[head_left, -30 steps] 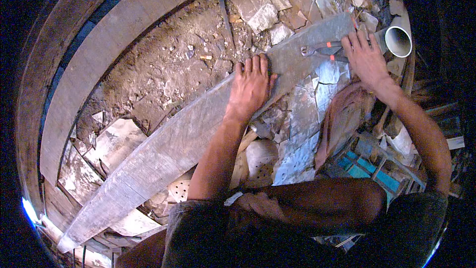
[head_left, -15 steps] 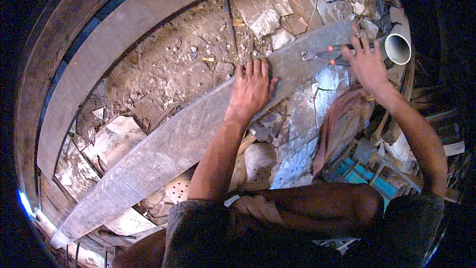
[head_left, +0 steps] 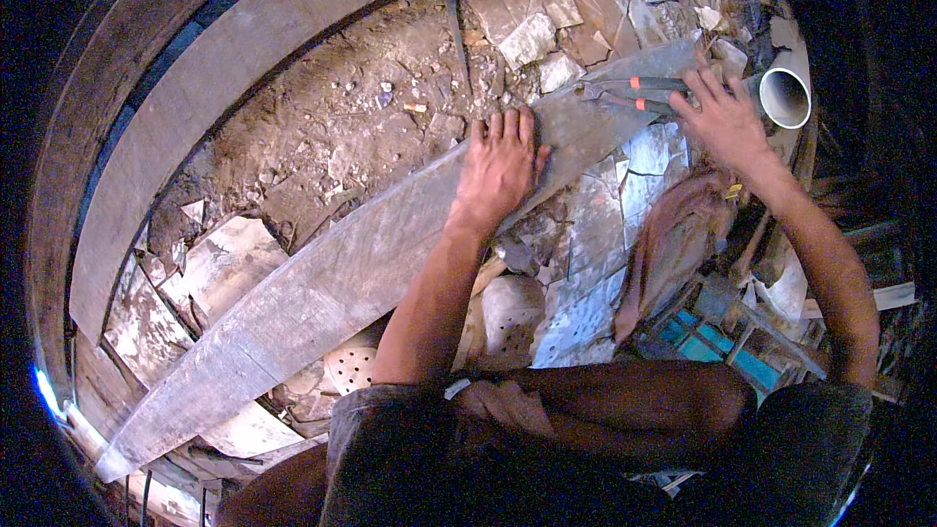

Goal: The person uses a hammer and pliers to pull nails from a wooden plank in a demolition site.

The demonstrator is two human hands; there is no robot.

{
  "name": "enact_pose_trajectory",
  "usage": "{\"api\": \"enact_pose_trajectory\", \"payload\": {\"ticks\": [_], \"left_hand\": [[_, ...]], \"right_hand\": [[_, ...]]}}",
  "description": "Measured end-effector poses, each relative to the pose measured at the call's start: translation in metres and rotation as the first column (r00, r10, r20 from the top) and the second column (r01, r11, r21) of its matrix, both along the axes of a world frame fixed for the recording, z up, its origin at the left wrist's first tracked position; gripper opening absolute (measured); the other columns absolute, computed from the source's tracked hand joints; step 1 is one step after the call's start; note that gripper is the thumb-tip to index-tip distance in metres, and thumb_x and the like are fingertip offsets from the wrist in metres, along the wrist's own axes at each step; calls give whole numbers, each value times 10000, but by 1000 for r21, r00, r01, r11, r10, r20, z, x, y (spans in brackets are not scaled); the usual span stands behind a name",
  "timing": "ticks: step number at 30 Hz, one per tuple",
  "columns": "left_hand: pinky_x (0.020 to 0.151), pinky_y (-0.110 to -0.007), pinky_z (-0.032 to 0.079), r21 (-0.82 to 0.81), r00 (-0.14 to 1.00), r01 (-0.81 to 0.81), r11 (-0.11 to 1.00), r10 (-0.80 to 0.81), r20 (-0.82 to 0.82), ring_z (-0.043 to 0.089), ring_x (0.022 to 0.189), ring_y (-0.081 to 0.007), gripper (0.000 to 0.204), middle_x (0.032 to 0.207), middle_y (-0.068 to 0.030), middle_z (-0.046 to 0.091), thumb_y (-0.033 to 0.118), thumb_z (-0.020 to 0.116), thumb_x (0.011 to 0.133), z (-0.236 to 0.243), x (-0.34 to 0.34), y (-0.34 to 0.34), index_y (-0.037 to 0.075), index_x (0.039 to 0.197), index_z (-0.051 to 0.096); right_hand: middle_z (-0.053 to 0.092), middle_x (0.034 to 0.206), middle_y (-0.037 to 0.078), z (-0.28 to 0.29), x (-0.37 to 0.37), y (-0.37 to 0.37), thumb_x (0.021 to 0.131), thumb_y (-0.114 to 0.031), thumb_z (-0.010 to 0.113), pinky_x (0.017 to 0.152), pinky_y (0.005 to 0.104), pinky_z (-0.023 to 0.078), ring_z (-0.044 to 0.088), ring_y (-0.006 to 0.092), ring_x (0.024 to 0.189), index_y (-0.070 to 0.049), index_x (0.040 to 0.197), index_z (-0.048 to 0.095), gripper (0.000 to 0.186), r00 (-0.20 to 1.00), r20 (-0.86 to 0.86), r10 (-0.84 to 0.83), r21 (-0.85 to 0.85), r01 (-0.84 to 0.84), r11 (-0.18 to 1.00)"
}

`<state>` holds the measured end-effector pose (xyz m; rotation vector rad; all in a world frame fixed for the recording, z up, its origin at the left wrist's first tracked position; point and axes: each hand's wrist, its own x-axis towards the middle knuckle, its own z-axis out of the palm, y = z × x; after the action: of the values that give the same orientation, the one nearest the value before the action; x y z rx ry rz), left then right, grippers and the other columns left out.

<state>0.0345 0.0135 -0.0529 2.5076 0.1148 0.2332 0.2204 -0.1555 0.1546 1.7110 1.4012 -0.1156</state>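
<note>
A long greyish board [head_left: 322, 263] slants from the lower left to the upper right. My left hand [head_left: 500, 171] lies across it, fingertips hooked over the far edge and thumb on its face. Towards the right end, my right hand [head_left: 724, 122] is on the dark handles of a pair of pliers [head_left: 634, 93] with orange bands. Its fingers are partly blurred, and the handle ends are hidden beneath it. The pliers' jaws reach the board's far edge; whether they grip anything there is too small to tell.
A white pipe [head_left: 786, 98] opens just right of my right hand. Broken tiles [head_left: 527, 42] and loose dirt [head_left: 332, 137] lie beyond the board. Nearer are a brown cloth [head_left: 673, 234], a perforated clog [head_left: 512, 314] and a teal slatted piece [head_left: 717, 342]. A curved timber [head_left: 195, 98] borders the far left.
The pliers have shifted left and slightly farther away along the board, and their handles sit closer together. My left hand stays on the board.
</note>
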Motion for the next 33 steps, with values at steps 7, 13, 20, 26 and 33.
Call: {"api": "enact_pose_trajectory", "payload": {"ticks": [7,13,20,26,33], "left_hand": [[922,-442,378,-38,1000,-2,999,1,-19,509,1063,-310,558,1138,-185,540,387,423,938,-2,-3,4,-73,1252,447],[936,-447,375,-62,1000,3,998,-3,-6,514,1062,-317,560,1144,-194,546,388,438,932,-2,-2,2,-74,1248,453],[977,-478,361,-97,999,8,995,-11,-30,496,1116,-329,572,1190,-202,527,398,419,939,0,-1,2,-68,1270,434],[959,-467,373,-67,1000,16,998,-17,-25,504,1095,-318,547,1164,-195,538,380,433,933,-1,-1,1,-68,1245,457],[1005,-489,360,-128,986,54,990,-73,-149,461,1194,-337,590,1246,-201,510,428,422,939,4,-1,7,-49,1285,420]], "right_hand": [[443,1320,130,26,-2,15,791,-331,643,1029,456,294,385,287,1249,-153,1096,622,354,979,-3,-205,-81,204,976],[416,1346,134,26,-7,0,803,-302,632,1088,491,232,340,288,1289,-132,1083,645,328,971,15,-241,-127,240,962],[426,1316,107,9,-18,-12,834,-204,560,1113,554,170,333,298,1284,-43,1060,647,291,991,105,-85,-88,95,992],[483,1230,93,8,-20,-14,798,-167,545,1123,615,88,378,297,1254,-44,1049,651,299,988,123,-91,-90,102,991],[546,1204,99,14,-17,-9,819,-184,533,1113,639,24,326,317,1328,-112,1109,635,316,994,93,-50,-148,64,987]]}}
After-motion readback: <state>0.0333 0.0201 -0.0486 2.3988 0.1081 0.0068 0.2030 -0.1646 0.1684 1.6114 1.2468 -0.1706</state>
